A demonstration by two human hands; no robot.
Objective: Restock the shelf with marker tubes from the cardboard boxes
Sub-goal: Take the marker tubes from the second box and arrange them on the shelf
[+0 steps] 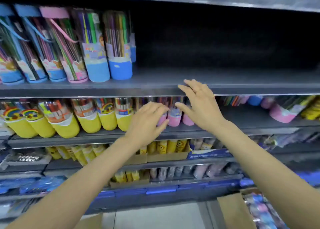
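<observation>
Pink-based marker tubes (pixel 174 114) stand upright on the middle shelf (pixel 190 133).

Flat yellow packs (pixel 162 147) stand in an open carton on a lower tier, above blue packets (pixel 161 189).

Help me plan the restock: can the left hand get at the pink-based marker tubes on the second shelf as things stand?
Probably yes. The left hand is already at the pink-based marker tubes, fingers curled over one, nothing between. The right hand hovers beside, not blocking.
</observation>
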